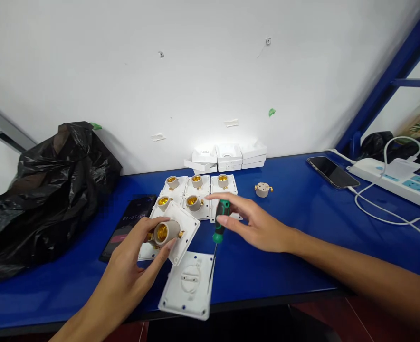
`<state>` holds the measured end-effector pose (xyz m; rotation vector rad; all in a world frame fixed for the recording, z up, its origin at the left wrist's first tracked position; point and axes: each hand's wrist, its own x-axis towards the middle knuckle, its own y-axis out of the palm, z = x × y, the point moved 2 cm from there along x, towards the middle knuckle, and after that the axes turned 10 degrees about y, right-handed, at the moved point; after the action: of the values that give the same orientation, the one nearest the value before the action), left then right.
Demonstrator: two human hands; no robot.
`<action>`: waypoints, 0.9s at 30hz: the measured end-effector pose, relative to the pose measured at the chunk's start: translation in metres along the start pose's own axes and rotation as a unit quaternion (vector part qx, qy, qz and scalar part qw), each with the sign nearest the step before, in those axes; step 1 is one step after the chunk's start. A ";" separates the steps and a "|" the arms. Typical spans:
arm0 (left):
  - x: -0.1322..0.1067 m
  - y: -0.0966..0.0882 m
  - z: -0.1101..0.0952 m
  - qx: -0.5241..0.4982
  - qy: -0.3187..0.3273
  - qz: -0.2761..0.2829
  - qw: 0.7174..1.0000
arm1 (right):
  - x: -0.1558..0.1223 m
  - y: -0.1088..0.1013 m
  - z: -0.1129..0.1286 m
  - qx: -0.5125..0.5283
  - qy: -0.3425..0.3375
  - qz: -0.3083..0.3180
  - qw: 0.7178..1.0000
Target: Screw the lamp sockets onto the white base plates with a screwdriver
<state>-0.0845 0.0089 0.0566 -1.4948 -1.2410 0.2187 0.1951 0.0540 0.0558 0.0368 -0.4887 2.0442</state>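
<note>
My left hand grips a lamp holder, a beige cylinder with a brass threaded inside, fixed to a square white plate that is tilted. Between the thumb and fingers of my right hand is a screwdriver with a green and black handle, its shaft pointing down. The shaft passes in front of the right edge of a bare white plate near the table's front. Behind my hands, several plates with lamp holders lie in rows. A loose beige socket piece sits to the right.
White plastic boxes are stacked against the wall. A phone showing a timer lies left, beside a black plastic bag. At right are another phone, a power strip and white cables on the blue table.
</note>
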 end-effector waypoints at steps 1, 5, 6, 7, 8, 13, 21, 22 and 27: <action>-0.002 0.002 0.001 0.002 0.005 0.012 1.000 | 0.000 -0.007 0.001 -0.014 -0.007 -0.022 1.000; -0.005 0.010 -0.003 0.008 0.037 0.063 0.997 | 0.006 -0.035 0.000 -0.087 0.002 -0.096 0.992; -0.005 0.012 -0.005 0.013 0.044 0.074 0.996 | 0.007 -0.040 -0.001 -0.106 -0.001 -0.112 0.988; -0.004 0.014 -0.006 0.020 0.050 0.085 0.995 | 0.009 -0.044 -0.002 -0.124 -0.007 -0.123 0.985; -0.003 0.016 -0.007 0.028 0.054 0.099 0.993 | 0.009 -0.048 -0.003 -0.141 -0.017 -0.132 0.981; 0.004 0.022 -0.007 0.079 0.095 0.157 0.980 | 0.009 -0.052 -0.004 -0.176 -0.062 -0.167 0.968; 0.015 0.037 -0.019 0.067 0.145 0.116 0.980 | 0.005 -0.057 -0.010 -0.164 -0.062 -0.286 0.942; 0.015 0.038 -0.021 0.048 0.147 0.118 0.981 | 0.005 -0.057 -0.011 -0.162 -0.060 -0.293 0.940; 0.015 0.034 -0.019 -0.002 0.127 0.155 0.980 | 0.009 -0.057 -0.019 -0.153 -0.043 -0.293 0.943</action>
<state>-0.0451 0.0150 0.0428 -1.6583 -0.8042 0.2227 0.2425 0.0921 0.0593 0.0741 -0.7462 1.3726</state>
